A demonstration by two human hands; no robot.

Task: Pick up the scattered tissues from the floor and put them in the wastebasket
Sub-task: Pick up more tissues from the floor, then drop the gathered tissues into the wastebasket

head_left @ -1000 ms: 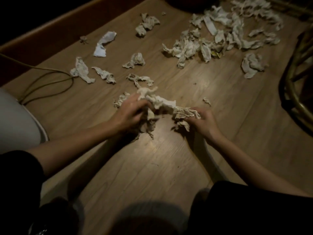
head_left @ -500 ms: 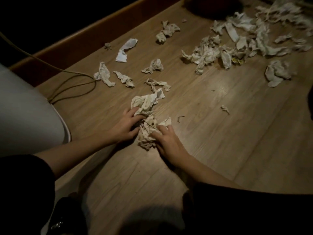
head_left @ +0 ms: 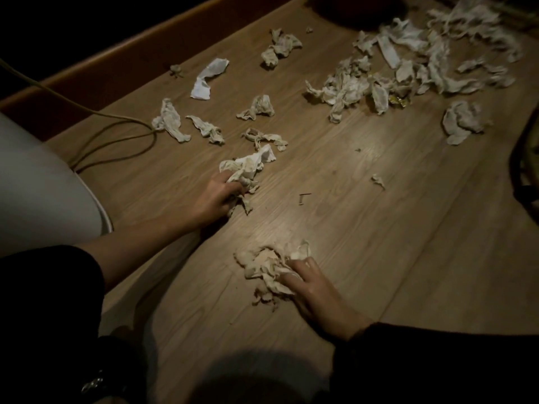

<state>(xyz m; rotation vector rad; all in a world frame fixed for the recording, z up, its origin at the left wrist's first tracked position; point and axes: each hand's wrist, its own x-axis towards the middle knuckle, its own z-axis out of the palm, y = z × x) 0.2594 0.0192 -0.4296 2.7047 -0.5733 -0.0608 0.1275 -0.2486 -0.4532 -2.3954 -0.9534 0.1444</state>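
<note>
Both hands down on the wood floor [head_left: 364,228]. My left hand [head_left: 217,196] is curled closed around one white tissue wad [head_left: 248,167], which sticks out past my fingers; my right hand [head_left: 312,290] is half closed, fingers pressed on a second, tan tissue clump [head_left: 268,269] that sits on the floor just left of it. So 2 bunches in hand contact, well apart from each other. Loose tissues beyond my left hand, counted: 7 separate pieces, namely a twisted strip [head_left: 264,138] just past the wad, two crumpled ones [head_left: 172,121] [head_left: 207,131] to the far left of it, one ball [head_left: 258,107], one flat white sheet [head_left: 208,78], one larger crumple [head_left: 280,49] further out, plus a tiny scrap [head_left: 176,70] near the baseboard [head_left: 122,53]. Far beyond my right hand: one big pile [head_left: 408,65], too tangled to count, and 1 separate wad [head_left: 462,123] to its right. 1 small shred [head_left: 378,180] and 1 small dark bent bit [head_left: 303,198] lie between my hands and the pile. 1 cable [head_left: 116,132] loops on the floor left of my left hand. 1 pale rounded object [head_left: 43,185] at far left, touching frame edge; can't tell whether it's the wastebasket, and no opening or contents visible.
</note>
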